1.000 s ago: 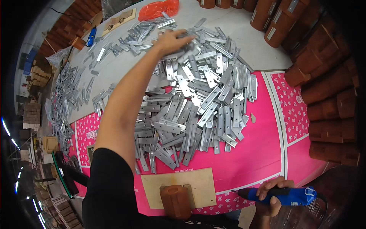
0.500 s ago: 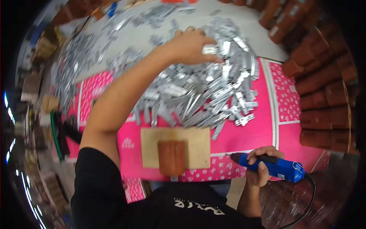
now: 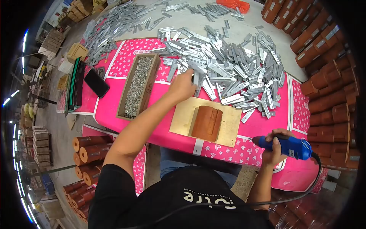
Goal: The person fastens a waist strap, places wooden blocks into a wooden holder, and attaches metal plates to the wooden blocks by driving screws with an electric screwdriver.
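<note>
The left hand (image 3: pixel 184 88) reaches forward to the near edge of a heap of metal strips (image 3: pixel 236 72), its fingertips at one strip; whether they grip it is unclear. The right hand (image 3: pixel 275 147) is wrapped around a blue power tool (image 3: pixel 299 148), its tip pointing left, above the near right part of the pink-covered worktop (image 3: pixel 263 124). Between the hands, a grooved brown block (image 3: pixel 207 124) rests on a pale board (image 3: pixel 181 121). Left of the board stands a long wooden box (image 3: pixel 154 72) filled with small screws (image 3: pixel 137 86), and farther left lies a dark phone (image 3: pixel 97 83). Brown cylinders (image 3: pixel 329 114) are stacked along the right side.
</note>
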### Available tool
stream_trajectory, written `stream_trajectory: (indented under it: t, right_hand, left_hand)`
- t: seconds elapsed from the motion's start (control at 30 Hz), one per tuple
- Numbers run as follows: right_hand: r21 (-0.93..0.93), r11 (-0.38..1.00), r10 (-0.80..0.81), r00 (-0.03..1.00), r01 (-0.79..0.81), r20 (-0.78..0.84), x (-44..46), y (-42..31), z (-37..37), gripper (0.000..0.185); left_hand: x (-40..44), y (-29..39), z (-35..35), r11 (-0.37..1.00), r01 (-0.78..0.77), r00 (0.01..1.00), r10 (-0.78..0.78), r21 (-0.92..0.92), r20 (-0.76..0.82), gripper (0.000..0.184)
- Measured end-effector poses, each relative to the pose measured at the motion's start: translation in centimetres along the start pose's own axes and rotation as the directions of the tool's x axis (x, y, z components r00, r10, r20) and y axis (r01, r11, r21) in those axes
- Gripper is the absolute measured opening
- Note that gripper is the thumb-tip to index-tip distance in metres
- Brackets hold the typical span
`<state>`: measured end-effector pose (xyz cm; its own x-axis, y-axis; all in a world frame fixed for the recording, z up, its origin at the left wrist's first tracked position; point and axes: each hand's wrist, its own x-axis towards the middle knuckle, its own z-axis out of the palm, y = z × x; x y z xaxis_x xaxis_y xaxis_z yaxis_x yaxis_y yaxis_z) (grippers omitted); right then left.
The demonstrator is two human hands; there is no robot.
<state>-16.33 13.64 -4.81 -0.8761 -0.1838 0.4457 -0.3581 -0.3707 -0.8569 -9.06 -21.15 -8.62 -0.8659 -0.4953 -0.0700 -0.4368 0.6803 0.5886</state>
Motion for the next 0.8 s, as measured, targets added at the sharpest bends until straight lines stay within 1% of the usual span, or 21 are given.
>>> stream_trajectory:
  t: [0.07,0.17,0.2,0.23,0.27,0.3,0.4,0.5,0.57,0.67,0.77,0.8]
  right_hand:
    - [-0.031,0.999,-0.018,1.0,0.018,-0.009,-0.5,-0.1,0.3,0.035]
    - [-0.075,0.996,-0.049,0.999,0.048,-0.003,-1.1,-0.5,0.6,0.034]
    - [-0.088,0.994,-0.067,0.998,0.066,0.001,-1.1,-0.5,0.7,0.034]
    - [-0.102,0.991,-0.081,0.997,0.081,0.004,-1.3,-0.6,0.7,0.034]
    - [-0.111,0.99,-0.085,0.996,0.085,0.005,-1.5,-0.8,0.8,0.033]
    - [-0.118,0.988,-0.095,0.995,0.095,0.002,-1.7,-0.8,0.8,0.032]
    - [-0.12,0.987,-0.107,0.994,0.105,-0.008,-2.0,-0.5,1.2,0.032]
    - [-0.187,0.979,-0.081,0.997,0.079,-0.005,-2.0,-0.7,2.1,0.032]
    - [-0.209,0.973,-0.092,0.996,0.094,0.021,-2.0,-0.5,2.0,0.031]
    - [-0.204,0.975,-0.084,0.996,0.089,0.033,-1.9,-0.3,2.0,0.031]
    - [-0.185,0.98,-0.075,0.997,0.073,-0.006,-1.7,-0.3,2.1,0.032]
    - [-0.182,0.981,-0.069,0.997,0.063,-0.026,-1.7,-0.3,2.0,0.032]
  left_hand:
    - [1.0,-0.2,1.2,0.986,-0.078,0.996,0.071,-0.151,-0.051,0.053]
    - [1.7,1.1,-0.1,0.97,-0.11,0.988,0.084,-0.218,-0.126,0.05]
    - [1.4,1.8,-1.5,0.982,-0.122,0.98,0.096,-0.142,-0.176,0.055]
    - [1.1,2.0,-2.8,0.986,-0.126,0.973,0.143,0.106,-0.178,0.065]
    - [0.8,2.1,-3.9,0.98,-0.079,0.996,0.086,0.18,-0.033,0.069]
    - [0.4,2.3,-4.2,0.965,-0.042,0.994,0.014,0.26,0.108,0.074]
    - [0.0,2.1,-0.7,0.958,-0.042,0.98,-0.016,0.283,0.199,0.067]
    - [0.6,4.4,2.1,0.988,-0.035,0.978,0.004,0.15,0.206,0.057]
    - [0.9,6.1,3.6,0.98,-0.168,0.972,0.147,0.104,0.182,0.047]
    - [2.1,6.9,5.3,0.949,-0.316,0.948,0.316,-0.001,0.049,0.027]
    - [2.1,7.5,3.7,0.936,-0.353,0.933,0.351,0.007,0.078,0.023]
    - [2.7,6.4,3.8,0.924,-0.379,0.921,0.381,-0.045,0.08,0.028]
